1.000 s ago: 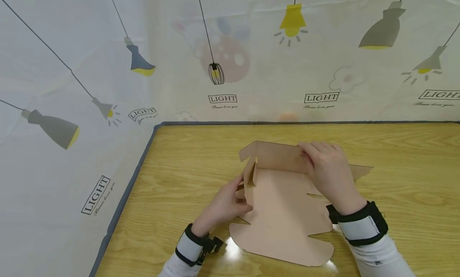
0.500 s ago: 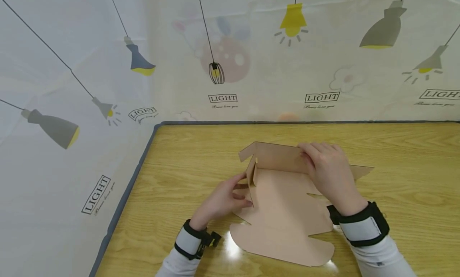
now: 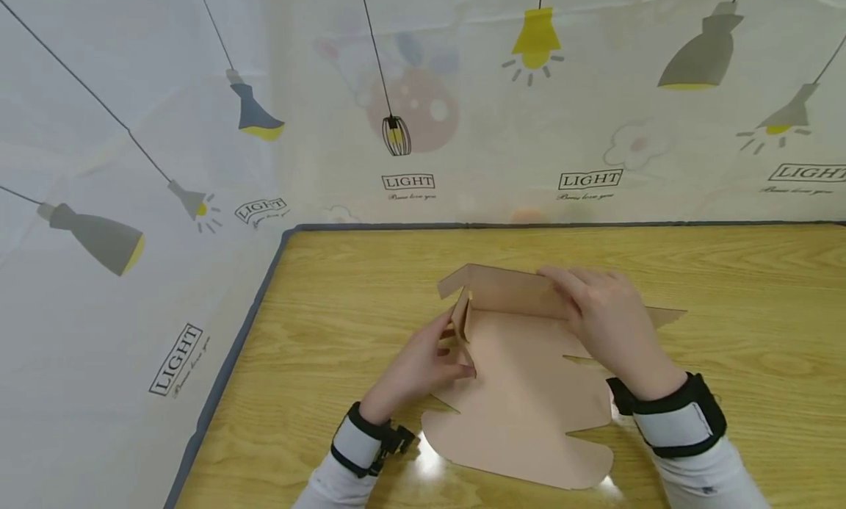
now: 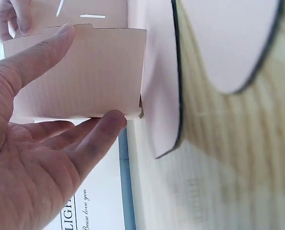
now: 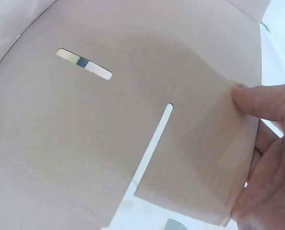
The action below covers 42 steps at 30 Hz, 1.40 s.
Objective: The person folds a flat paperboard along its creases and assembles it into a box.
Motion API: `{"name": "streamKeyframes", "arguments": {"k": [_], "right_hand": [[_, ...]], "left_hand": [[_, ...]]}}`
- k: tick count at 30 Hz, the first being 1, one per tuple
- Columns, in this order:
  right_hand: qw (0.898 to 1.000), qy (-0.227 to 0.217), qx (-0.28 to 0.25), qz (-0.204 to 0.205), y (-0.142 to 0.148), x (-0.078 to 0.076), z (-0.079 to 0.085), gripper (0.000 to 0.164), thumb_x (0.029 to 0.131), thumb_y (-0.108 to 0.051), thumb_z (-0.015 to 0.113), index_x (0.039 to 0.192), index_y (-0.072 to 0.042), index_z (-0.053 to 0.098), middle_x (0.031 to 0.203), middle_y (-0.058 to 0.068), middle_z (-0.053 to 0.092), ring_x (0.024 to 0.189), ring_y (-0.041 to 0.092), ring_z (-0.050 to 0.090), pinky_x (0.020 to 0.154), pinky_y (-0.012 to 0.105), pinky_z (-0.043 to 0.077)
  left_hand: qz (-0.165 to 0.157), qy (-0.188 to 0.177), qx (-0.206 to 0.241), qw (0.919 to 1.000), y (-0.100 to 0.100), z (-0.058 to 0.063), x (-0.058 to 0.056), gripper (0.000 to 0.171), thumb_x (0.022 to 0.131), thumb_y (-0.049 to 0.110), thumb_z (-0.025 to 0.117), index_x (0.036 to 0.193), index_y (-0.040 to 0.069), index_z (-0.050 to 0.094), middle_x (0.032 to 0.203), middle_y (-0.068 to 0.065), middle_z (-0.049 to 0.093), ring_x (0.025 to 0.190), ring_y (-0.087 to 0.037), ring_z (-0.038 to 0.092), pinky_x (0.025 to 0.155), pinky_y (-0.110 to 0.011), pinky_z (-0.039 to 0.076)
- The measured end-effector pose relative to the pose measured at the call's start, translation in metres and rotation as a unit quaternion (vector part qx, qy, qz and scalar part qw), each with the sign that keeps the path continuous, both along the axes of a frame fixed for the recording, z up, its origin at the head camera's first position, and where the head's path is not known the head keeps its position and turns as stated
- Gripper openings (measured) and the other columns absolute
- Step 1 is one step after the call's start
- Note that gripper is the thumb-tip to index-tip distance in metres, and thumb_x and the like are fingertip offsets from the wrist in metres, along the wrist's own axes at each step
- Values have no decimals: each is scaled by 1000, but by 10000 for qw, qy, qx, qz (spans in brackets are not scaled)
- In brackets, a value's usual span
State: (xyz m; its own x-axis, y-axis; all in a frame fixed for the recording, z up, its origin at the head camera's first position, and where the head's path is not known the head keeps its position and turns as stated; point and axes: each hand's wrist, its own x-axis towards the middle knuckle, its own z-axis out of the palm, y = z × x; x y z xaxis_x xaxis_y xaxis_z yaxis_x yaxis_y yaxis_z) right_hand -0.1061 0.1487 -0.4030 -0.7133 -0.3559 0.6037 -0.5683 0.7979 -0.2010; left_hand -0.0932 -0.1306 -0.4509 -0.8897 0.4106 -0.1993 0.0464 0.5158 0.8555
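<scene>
A die-cut brown cardboard box blank [image 3: 522, 399] lies on the table, its back wall [image 3: 509, 287] and left side flap [image 3: 460, 318] folded up. My left hand [image 3: 413, 369] holds the side flap; in the left wrist view the thumb lies at the flap's [image 4: 94, 72] upper edge, with the other fingers along the opposite edge. With thumb in front and fingers behind, my right hand [image 3: 615, 325] pinches the back wall near its right part. Two slots cut through that wall [image 5: 108, 143] show in the right wrist view, beside the right hand [image 5: 271, 158].
Rounded tabs [image 3: 581, 461] of the blank spread flat toward the front of the wooden table [image 3: 330, 296]. A pointed tab [image 3: 664, 316] sticks out at the right. Behind and to the left stands a white sheet [image 3: 482, 142] printed with lamps.
The left side flap has tilted rightward, and my left hand has moved slightly with it. My right hand has shifted a little toward me, the back wall's top edge dipping slightly.
</scene>
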Motion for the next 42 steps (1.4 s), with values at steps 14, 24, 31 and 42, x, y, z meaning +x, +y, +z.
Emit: {"name": "streamKeyframes", "arguments": {"k": [14,24,31,42], "right_hand": [[9992,-156,-258,248,4,12,-1,39,81,11,80,117,-3,77,91,15,81,73,33,75,63,49,62],[9997,-149,-126,130,3,11,-1,41,81,12,79,120,-2,76,88,14,80,71,31,73,62,48,60],[9996,-61,-131,222,4,8,0,38,82,10,80,118,-2,76,88,15,80,70,32,74,60,47,61],[9996,-19,-45,267,4,10,-2,41,79,13,80,117,-4,77,64,4,64,52,12,49,49,31,45]], "left_hand": [[124,-241,432,9987,-8,-6,2,108,90,12,83,171,17,10,172,-20,31,153,-42,45,119,-54,49],[234,104,1537,9878,-9,2,2,80,104,11,65,168,7,17,169,-22,37,153,-47,43,120,-60,45],[186,581,1271,9900,-6,4,5,64,104,8,65,160,-3,37,167,-26,38,152,-46,44,114,-54,53],[94,747,1125,9908,-8,2,6,57,106,11,63,158,-2,43,169,-23,36,153,-43,43,113,-51,54]]}}
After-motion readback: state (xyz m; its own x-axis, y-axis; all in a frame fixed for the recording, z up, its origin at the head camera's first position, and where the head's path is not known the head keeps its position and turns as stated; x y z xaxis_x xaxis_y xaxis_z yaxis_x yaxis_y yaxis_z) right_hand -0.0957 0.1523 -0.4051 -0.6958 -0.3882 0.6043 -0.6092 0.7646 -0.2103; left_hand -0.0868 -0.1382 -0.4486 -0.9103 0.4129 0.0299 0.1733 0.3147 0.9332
